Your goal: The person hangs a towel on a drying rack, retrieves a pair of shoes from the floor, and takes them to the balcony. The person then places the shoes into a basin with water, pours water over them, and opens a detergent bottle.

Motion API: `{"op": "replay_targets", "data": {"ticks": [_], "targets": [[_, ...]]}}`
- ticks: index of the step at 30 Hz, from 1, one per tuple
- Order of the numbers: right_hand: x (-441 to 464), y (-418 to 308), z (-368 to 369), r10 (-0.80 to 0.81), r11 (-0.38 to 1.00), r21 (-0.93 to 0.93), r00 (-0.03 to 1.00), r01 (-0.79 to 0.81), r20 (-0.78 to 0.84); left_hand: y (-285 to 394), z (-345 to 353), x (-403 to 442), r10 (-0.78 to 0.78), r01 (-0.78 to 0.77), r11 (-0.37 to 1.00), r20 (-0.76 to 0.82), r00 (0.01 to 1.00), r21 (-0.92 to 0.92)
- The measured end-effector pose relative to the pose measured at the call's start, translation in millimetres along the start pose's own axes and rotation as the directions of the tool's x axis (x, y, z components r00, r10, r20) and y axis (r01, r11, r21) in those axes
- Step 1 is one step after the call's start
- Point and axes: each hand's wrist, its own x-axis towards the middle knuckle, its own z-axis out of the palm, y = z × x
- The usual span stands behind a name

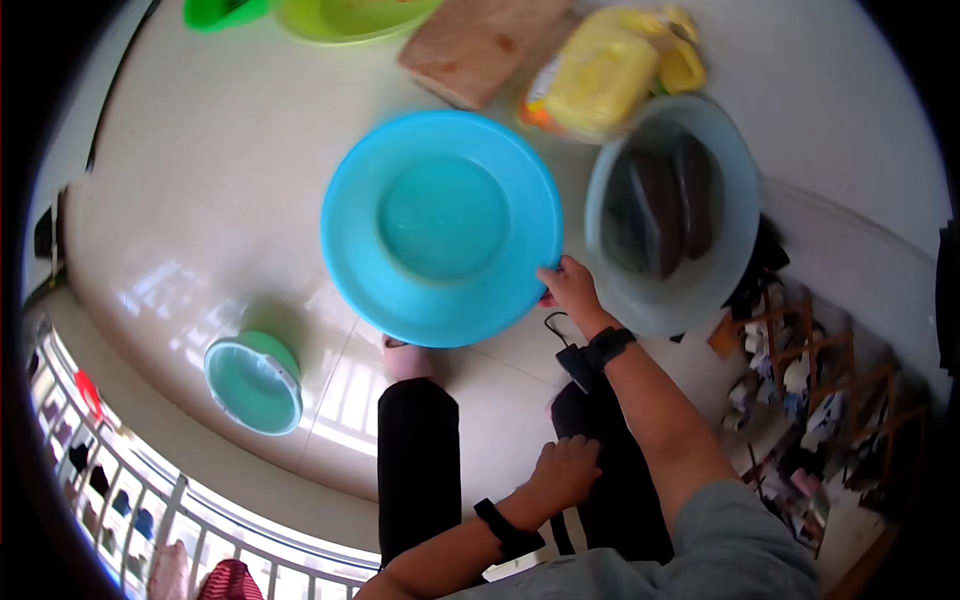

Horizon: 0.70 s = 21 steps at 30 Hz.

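Observation:
My right hand (573,285) grips the lower right rim of a wide light-blue plastic basin (445,225), thumb on top and fingers partly hidden under the edge. The round basin is seen from above; I cannot tell whether it holds water. My left hand (565,472) rests by my right thigh with its fingers curled in and nothing visible in them. Just right of the blue basin stands a pale grey-blue tub (735,225) with a pair of dark shoes (660,205) in it. Black straps circle both my wrists.
A yellow jug (600,75) lies beyond the tub, beside a brown block-like slab (475,45). Green basins (350,20) stand at the top edge. A small green bucket (253,383) is at lower left, near a white railing (175,500). Shoes fill a rack (810,380) at right.

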Motion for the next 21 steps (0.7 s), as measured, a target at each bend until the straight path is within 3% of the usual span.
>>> {"op": "replay_targets", "data": {"ticks": [1,3,4,5,7,9,10,12,16,17,18,19,21], "targets": [[-4,9,-16,0.006,1.0,0.016,1.0,-0.005,-0.022,2,5,3,0.001,-0.001,1.0,0.018,1.0,0.016],[-12,25,-45,-0.08,0.985,-0.16,0.994,0.068,-0.073,6,13,8,0.008,-0.01,1.0,0.073,0.997,0.028],[-14,30,-60,-0.378,0.887,-0.367,0.899,0.282,-0.222,7,16,10,0.004,-0.007,1.0,0.103,0.995,0.027],[-11,32,-77,-0.656,0.696,-0.587,0.699,0.413,-0.286,7,17,13,0.005,-0.009,0.999,0.117,0.993,0.038],[-7,10,-115,-0.642,0.758,-0.514,0.603,0.403,-0.474,5,19,17,-0.033,0.03,0.999,0.191,0.981,0.021],[24,16,-156,-0.696,0.648,-0.711,0.592,0.273,-0.407,3,20,22,-0.062,0.054,0.997,0.182,0.981,0.048],[40,25,-171,-0.692,0.654,-0.704,0.594,0.276,-0.41,2,20,24,-0.088,0.078,0.995,0.162,0.983,0.065],[72,36,-187,-0.609,0.58,-0.807,0.715,0.107,-0.343,-2,25,28,-0.063,0.058,0.997,0.1,0.993,0.047],[96,46,-188,-0.446,0.728,-0.674,0.833,0.124,-0.328,-10,30,32,-0.082,0.082,0.997,0.001,0.997,0.007],[98,47,-187,-0.317,0.807,-0.581,0.907,0.104,-0.278,-10,29,34,-0.092,0.092,0.996,0.005,0.996,0.011],[100,51,-188,-0.186,0.873,-0.484,0.96,0.064,-0.209,-7,26,36,-0.155,0.154,0.988,0.07,0.985,0.016],[105,57,-194,-0.185,0.876,-0.478,0.96,0.064,-0.211,-6,23,40,-0.212,0.21,0.977,0.131,0.968,0.029],[109,64,-203,-0.135,0.988,-0.076,0.989,0.131,-0.051,-5,21,45,-0.211,0.209,0.977,0.12,0.97,0.031]]}}
